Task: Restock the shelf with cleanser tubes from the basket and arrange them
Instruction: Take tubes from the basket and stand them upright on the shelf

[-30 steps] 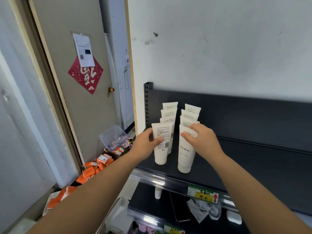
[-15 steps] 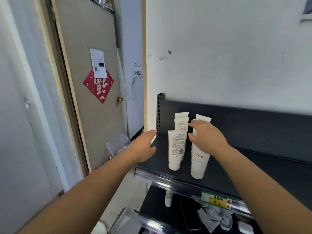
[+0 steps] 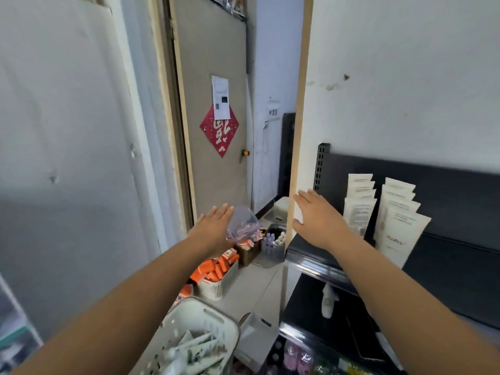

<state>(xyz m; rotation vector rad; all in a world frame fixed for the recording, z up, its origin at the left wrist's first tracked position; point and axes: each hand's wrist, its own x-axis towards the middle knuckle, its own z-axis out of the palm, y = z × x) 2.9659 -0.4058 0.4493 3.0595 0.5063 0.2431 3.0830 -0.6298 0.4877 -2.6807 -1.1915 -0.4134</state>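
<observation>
Two rows of white cleanser tubes stand upright on the black shelf (image 3: 446,263): a left row (image 3: 358,209) and a right row whose front tube (image 3: 400,236) is nearest me. A white perforated basket (image 3: 200,318) on the floor at the bottom holds several more tubes (image 3: 194,350). My left hand (image 3: 213,228) hovers open over the floor, left of the shelf. My right hand (image 3: 319,217) is open, fingers spread, just left of the left row and touching no tube.
A door with a red diamond decoration (image 3: 219,128) stands ahead. On the floor lie a basket of orange boxes (image 3: 216,272), a clear plastic container (image 3: 242,223) and a small bin of bottles (image 3: 273,242). A lower shelf (image 3: 324,328) holds dark items.
Both hands let go of the front tubes and pulled away to the left. My view swung left and down, bringing the basket of tubes into sight.
</observation>
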